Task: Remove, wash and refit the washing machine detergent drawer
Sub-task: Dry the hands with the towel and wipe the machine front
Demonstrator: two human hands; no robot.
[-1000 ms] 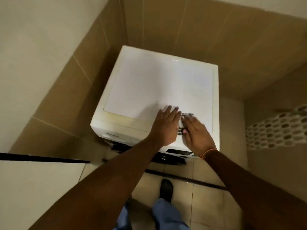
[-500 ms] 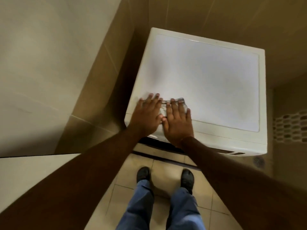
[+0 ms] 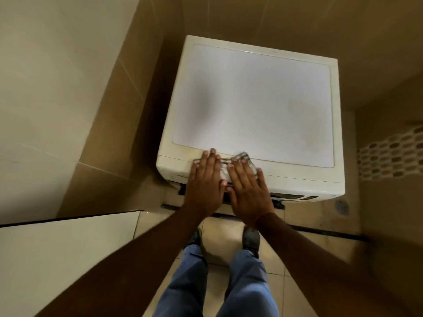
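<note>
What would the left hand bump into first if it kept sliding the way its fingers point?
Probably nothing soon. The left hand lies flat on a checked cloth at the washing machine's front edge, fingers pointing across its bare white top. Further on comes the tiled wall behind, though depth is unclear.

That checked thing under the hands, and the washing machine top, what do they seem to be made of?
The checked thing looks like woven cloth: soft, rumpled edges and a grey-and-white check. Both hands, left hand and right hand, press flat on it. The washing machine top looks like smooth white plastic or coated board in a cream frame, with a dull sheen; which one cannot be told.
</note>
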